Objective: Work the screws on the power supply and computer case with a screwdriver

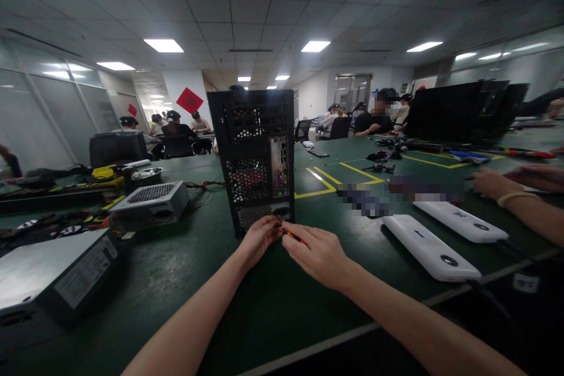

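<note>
A black computer tower case point(259, 147) stands upright on the green table, its rear side facing me. Metal mesh and a power socket show low on that side, and a port panel point(279, 167) sits above. My right hand point(318, 251) is closed round a small screwdriver point(294, 237) with an orange and black handle. Just in front of the case's lower edge, my left hand point(261, 239) has its fingertips pinched together close to the screwdriver's front end. What those fingertips hold, if anything, is too small to make out.
Two grey power supplies point(152, 202) lie to the left, near a metal bowl point(147, 175). White power banks point(432, 247) are on the right, beside another person's hands point(497, 188). Black monitors point(462, 111) and cables point(383, 155) stand further back.
</note>
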{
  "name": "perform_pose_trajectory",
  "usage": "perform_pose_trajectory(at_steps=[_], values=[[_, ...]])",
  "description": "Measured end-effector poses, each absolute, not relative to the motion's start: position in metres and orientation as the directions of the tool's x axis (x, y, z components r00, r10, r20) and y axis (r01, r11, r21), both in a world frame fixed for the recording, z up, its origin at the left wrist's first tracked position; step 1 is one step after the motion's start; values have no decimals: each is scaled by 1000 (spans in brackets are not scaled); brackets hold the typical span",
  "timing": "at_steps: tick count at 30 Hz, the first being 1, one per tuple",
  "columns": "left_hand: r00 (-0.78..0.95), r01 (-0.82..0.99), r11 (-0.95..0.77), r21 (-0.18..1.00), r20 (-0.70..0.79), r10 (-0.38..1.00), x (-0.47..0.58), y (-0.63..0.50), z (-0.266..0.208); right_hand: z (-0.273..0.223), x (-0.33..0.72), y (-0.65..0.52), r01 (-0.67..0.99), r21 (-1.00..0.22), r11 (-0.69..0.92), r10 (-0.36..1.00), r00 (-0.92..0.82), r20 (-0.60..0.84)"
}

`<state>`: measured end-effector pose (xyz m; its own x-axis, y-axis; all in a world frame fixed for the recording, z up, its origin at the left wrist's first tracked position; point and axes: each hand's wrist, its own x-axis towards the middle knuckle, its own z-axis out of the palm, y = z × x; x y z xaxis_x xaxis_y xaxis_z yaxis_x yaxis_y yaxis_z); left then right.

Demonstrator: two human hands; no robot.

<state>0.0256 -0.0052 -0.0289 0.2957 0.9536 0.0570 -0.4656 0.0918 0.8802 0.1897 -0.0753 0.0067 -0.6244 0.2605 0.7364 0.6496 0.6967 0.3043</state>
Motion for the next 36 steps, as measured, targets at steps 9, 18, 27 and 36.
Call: perform_pose_trajectory(at_steps=[9, 18, 27, 36], values=[[283, -455, 105, 884, 32, 958, 26, -2, -32, 7, 181, -83, 662, 356, 660, 335, -683, 649], [297, -444, 93, 891, 48, 954, 25, -2, -31, 1, 185, -75, 658, 386, 647, 229, -650, 725], [289, -445, 82, 892, 57, 956, 24, 1, -35, 6, 182, -81, 631, 372, 680, 288, -697, 656], [316, -415, 140, 899, -2, 949, 24, 0, -32, 2, 185, -76, 665, 349, 660, 275, -646, 712]])
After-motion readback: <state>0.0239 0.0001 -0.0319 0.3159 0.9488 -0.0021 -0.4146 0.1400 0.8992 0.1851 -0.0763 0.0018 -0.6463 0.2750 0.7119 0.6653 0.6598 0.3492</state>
